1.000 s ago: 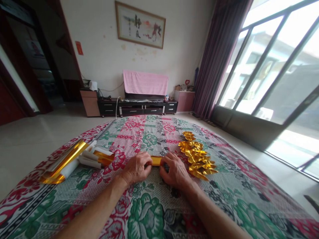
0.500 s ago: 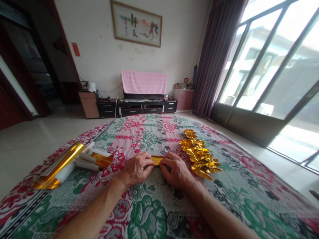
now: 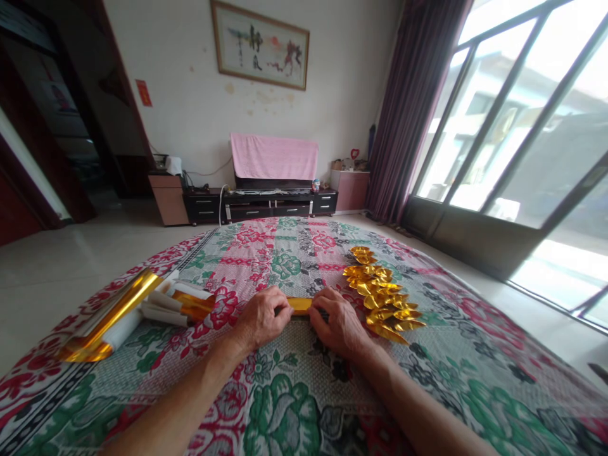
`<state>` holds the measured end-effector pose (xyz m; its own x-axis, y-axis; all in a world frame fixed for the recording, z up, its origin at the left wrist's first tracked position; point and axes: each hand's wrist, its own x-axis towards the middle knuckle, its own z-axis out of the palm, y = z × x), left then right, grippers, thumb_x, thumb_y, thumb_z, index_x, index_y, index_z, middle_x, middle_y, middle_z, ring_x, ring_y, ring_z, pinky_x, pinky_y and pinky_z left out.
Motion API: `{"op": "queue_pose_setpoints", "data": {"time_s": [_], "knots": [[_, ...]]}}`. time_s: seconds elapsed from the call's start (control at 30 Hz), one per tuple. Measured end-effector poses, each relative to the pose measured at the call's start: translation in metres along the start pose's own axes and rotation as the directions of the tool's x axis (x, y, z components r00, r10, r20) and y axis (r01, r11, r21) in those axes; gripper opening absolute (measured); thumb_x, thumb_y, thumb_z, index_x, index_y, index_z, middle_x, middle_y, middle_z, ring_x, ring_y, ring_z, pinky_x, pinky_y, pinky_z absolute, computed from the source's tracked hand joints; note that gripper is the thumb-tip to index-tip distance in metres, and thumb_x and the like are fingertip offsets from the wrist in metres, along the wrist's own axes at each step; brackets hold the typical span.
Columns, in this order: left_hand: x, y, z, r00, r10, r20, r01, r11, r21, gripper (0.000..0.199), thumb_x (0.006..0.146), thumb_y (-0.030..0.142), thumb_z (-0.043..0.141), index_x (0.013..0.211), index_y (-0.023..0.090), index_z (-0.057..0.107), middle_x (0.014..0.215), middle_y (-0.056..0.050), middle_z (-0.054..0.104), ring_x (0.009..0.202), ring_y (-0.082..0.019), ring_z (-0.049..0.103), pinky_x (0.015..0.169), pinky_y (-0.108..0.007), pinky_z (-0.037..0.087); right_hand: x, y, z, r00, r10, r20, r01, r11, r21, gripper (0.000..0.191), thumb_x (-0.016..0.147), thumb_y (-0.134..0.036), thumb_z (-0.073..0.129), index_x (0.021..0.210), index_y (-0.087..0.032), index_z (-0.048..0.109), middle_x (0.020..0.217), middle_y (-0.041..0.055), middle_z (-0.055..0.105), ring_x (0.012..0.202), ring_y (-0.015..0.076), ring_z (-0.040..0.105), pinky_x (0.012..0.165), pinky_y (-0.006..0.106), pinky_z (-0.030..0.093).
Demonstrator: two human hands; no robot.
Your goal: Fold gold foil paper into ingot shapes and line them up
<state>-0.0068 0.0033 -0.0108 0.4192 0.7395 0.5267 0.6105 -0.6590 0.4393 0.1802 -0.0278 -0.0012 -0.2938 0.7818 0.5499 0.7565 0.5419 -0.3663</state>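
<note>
The left hand [image 3: 265, 318] and right hand [image 3: 340, 324] pinch a gold foil strip [image 3: 299, 306] from opposite ends, fingers closed on it. The gap between the fingers is slightly wider than half a second ago, baring more strip; this suggests spreading, not release. Folded foil pieces [image 3: 380, 289] lie just right of the right fingers, gold-faced sheets [image 3: 127, 308] well left.

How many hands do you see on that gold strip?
2. The left hand pinches the left end of the gold strip, and the right hand pinches the right end. No other hands show.
</note>
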Motion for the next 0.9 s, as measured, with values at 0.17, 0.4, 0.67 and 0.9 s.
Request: {"op": "queue_pose_setpoints", "data": {"time_s": [0.17,0.4,0.67,0.9], "knots": [[0.0,0.0,-0.006,0.999,0.028,0.039,-0.026,0.999,-0.046,0.01,0.073,0.017,0.058,0.065,0.017,0.063,0.073,-0.002,0.061,0.072,-0.013,0.056,0.07,-0.025,0.046,0.0,0.0,-0.001,1.0,-0.023,-0.002,0.023,1.0,0.013,0.015,0.079,-0.017,0.05,0.066,-0.017,0.057,0.075,0.0034,0.056,0.074,0.0135,0.052,0.07,0.025,0.041],[0.0,-0.001,-0.016,0.992,0.066,0.11,-0.052,0.991,-0.126,0.005,0.072,0.018,0.061,0.068,0.018,0.064,0.079,-0.002,0.063,0.079,-0.013,0.057,0.076,-0.026,0.046,0.0,0.0,-0.002,0.999,-0.026,0.031,0.026,1.0,-0.005,0.01,0.077,-0.014,0.052,0.068,-0.017,0.056,0.076,0.0041,0.055,0.076,0.0148,0.052,0.072,0.027,0.041],[0.001,-0.005,-0.014,0.991,0.047,0.124,-0.031,0.991,-0.128,0.013,0.077,0.018,0.055,0.069,0.017,0.065,0.08,-0.003,0.064,0.077,-0.012,0.058,0.075,-0.024,0.046,0.0,0.0,-0.001,1.0,-0.017,0.027,0.017,1.0,0.003,0.014,0.079,-0.014,0.051,0.066,-0.017,0.056,0.075,0.0039,0.055,0.076,0.0145,0.052,0.072,0.026,0.041],[0.002,-0.001,-0.01,0.999,-0.022,0.047,0.024,0.999,-0.031,0.015,0.076,0.019,0.055,0.063,0.016,0.061,0.074,-0.003,0.061,0.072,-0.012,0.057,0.071,-0.024,0.046,0.0,0.001,0.001,0.998,0.062,-0.018,-0.062,0.998,-0.02,0.015,0.077,-0.018,0.054,0.062,-0.017,0.055,0.078,0.0046,0.056,0.077,0.0149,0.052,0.074,0.028,0.042]]}}
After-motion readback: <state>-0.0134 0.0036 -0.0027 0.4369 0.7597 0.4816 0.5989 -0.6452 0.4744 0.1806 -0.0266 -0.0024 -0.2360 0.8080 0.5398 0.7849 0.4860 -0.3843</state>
